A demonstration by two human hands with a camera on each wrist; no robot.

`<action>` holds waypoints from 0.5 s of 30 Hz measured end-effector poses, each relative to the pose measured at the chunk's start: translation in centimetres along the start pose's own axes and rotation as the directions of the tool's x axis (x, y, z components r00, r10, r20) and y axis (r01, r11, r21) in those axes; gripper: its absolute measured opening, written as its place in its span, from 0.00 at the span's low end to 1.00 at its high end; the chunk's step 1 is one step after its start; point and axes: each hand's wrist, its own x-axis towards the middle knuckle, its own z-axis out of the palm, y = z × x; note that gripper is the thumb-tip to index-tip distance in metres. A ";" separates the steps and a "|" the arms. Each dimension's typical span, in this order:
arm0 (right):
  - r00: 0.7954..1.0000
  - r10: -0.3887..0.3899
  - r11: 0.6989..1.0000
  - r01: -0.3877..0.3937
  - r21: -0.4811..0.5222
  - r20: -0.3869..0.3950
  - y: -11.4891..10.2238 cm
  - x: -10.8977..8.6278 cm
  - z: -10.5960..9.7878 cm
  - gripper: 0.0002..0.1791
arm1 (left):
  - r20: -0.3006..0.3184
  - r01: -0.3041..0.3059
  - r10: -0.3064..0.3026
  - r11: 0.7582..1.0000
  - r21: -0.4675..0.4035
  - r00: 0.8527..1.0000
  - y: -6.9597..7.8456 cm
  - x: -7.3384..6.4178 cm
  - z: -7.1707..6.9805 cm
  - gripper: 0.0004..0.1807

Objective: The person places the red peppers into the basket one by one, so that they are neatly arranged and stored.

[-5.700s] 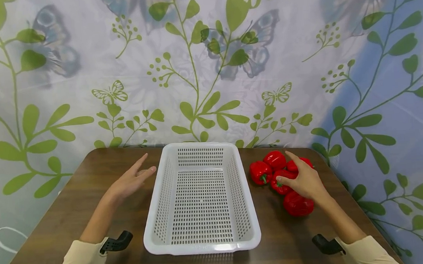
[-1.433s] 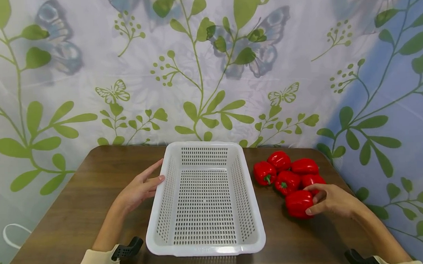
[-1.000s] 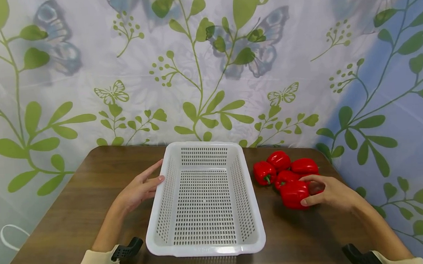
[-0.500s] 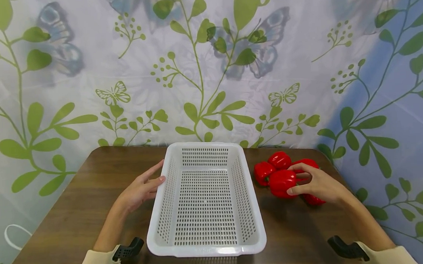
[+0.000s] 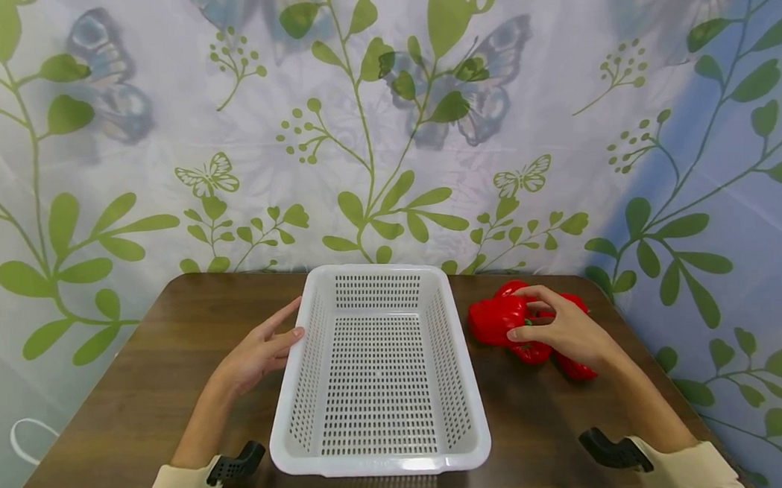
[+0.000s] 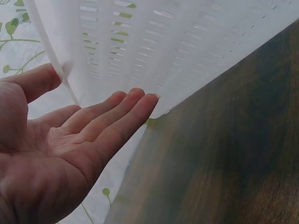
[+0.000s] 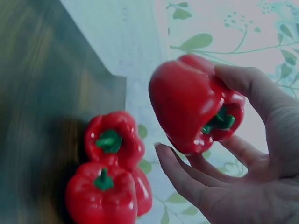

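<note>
A red bell pepper (image 5: 496, 320) with a green stem is pinched between the thumb and fingers of my right hand (image 5: 567, 329). The right wrist view shows that bell pepper (image 7: 187, 100) raised off the table, stem end toward the palm. Other red bell peppers (image 7: 112, 140) sit below it, partly hidden in the head view by the hand and the held one. At the left side of a white perforated basket (image 5: 375, 379), my left hand (image 5: 253, 357) touches the rim and outer wall, its fingers (image 6: 126, 112) fairly straight.
Brown wooden table (image 5: 187, 316) under everything, its far edge against a leaf-and-butterfly cloth (image 5: 256, 133). The basket stands mid-table, with the peppers to its right. A white loop (image 5: 23, 442) shows beyond the left table edge.
My right hand has taken hold of the nearest bell pepper, lifted it and carried it left and away over the others toward the basket. Earlier, my left hand came in to touch the basket.
</note>
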 end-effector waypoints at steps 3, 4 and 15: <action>0.999 0.010 0.999 -0.008 0.045 -0.037 -0.6 0.5 0.3 0.43 | 0.010 -0.019 0.019 1.000 0.012 1.000 -0.1 0.0 0.0 0.38; 0.999 0.017 0.998 -0.014 0.056 -0.045 -0.8 0.6 0.4 0.43 | 0.013 -0.025 0.025 1.000 0.016 1.000 -0.1 0.0 0.0 0.38; 0.992 0.009 0.987 0.010 0.158 -0.122 -3.6 2.4 1.6 0.42 | 0.012 -0.030 0.030 0.999 0.018 0.999 -0.1 0.1 0.1 0.38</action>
